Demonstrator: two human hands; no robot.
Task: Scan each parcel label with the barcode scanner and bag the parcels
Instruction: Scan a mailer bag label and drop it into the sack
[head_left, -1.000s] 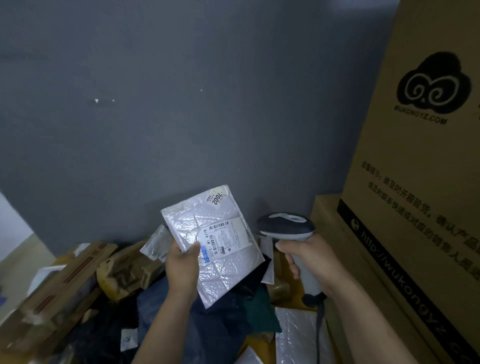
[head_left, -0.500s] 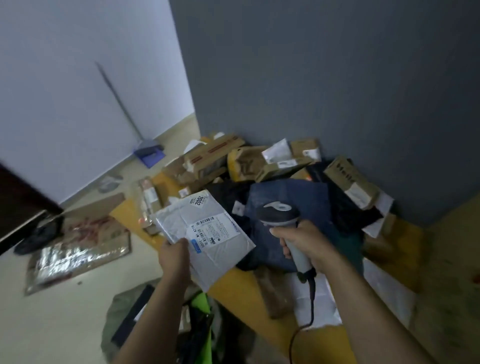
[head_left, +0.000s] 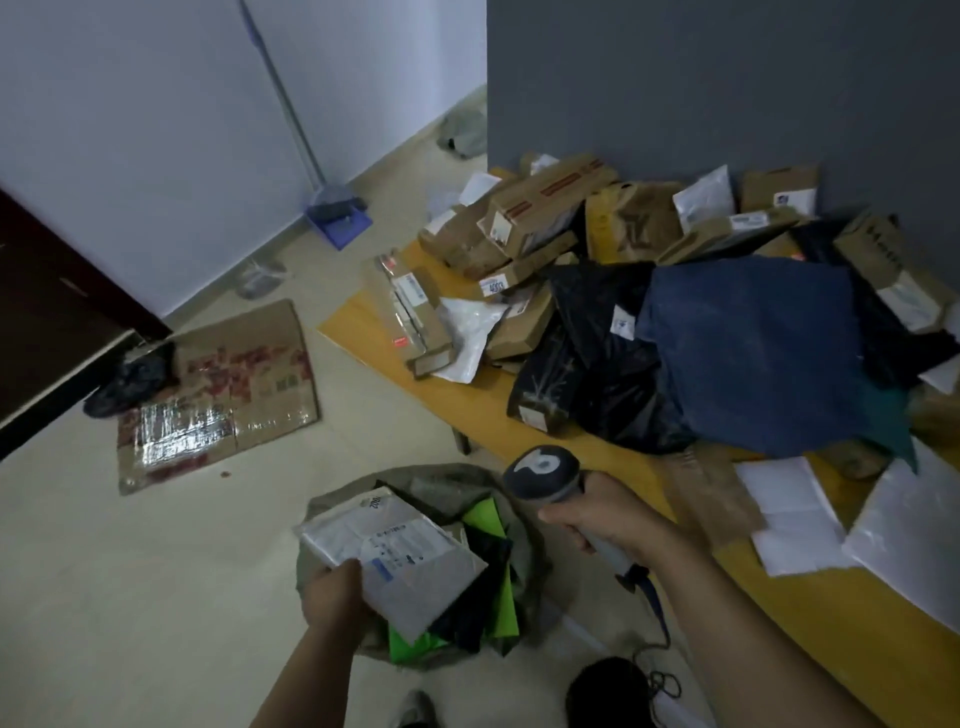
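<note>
My left hand (head_left: 332, 597) grips the mailer (head_left: 392, 558) by its near corner, label up, held over the open sack (head_left: 415, 483) on the floor. My right hand (head_left: 605, 514) is clenched round the scanner (head_left: 543, 475) handle, its head pointing left and away from the label, cord (head_left: 657, 623) trailing down to the floor.

Risks as I judge them: the mailer is pinched at one corner only and hangs tilted, so it could swing and slide off the sack's rim onto the tiles rather than in. The sack mouth is slack and partly filled with green and black bags (head_left: 483, 587), so the mailer may perch on top and slip out. The cord loops near my feet and could snag if I swing the scanner back to the pile. Whether this label has registered I cannot tell from here.

Room: the floor left of the sack is bare up to the flattened cardboard (head_left: 218, 395). To the right the yellow bench (head_left: 467, 395) edge runs close beside the sack, crowded with parcels (head_left: 753, 353); the white mailers (head_left: 789, 514) by my right forearm lie at that edge and could be knocked off.
</note>
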